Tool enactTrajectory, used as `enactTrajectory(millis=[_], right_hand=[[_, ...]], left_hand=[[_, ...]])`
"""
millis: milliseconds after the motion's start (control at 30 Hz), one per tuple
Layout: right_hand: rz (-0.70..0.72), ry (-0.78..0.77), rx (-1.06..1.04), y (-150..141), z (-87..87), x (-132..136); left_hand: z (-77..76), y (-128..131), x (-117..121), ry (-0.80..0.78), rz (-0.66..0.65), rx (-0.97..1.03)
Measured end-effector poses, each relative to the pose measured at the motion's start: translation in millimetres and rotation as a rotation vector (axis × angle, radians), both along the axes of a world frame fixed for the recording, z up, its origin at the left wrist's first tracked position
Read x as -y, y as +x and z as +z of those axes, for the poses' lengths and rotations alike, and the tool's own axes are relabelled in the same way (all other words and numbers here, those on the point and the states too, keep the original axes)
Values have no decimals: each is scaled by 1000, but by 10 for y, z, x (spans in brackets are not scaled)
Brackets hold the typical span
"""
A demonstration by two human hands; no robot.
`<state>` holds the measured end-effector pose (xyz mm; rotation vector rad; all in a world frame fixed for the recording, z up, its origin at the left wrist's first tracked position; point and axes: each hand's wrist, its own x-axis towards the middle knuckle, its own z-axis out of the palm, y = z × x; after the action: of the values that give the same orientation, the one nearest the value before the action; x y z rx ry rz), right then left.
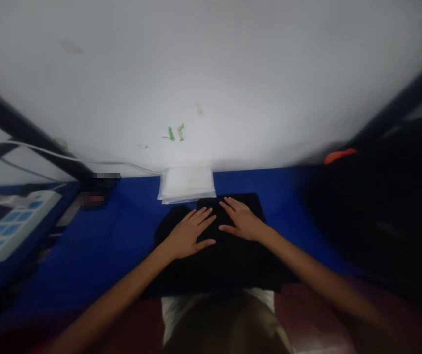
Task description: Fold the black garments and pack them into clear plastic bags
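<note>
A black piece of cloth (225,265), seemingly a garment, lies on the blue surface (103,250) in front of me. Its exact kind is too dark to tell. My left hand (188,233) rests palm down on its left part, fingers spread. On the upper right part, my right hand (243,220) lies flat with its fingers stretched out and thumb apart. Neither hand grips anything. Just beyond the cloth is a small stack of clear plastic bags (187,183), close to the wall.
A white power strip (19,226) with blue sockets is at the left. A white cable (85,160) runs along the pale wall (211,73). Dark bulk (387,211) fills the right side, with an orange item (340,156) at its edge. Dark frame bars stand at both sides.
</note>
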<state>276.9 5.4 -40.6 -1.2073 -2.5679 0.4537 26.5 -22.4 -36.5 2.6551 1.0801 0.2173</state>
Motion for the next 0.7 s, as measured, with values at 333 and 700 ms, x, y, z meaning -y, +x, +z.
enactTrajectory(millis=[333,700], right_hand=[[-33,-22,-46,53,-109,-34],[-279,-207,-656,0,-86,-499]], left_hand=[[104,12,-95,-47,51,36],[7,286,-553,25,192,254]])
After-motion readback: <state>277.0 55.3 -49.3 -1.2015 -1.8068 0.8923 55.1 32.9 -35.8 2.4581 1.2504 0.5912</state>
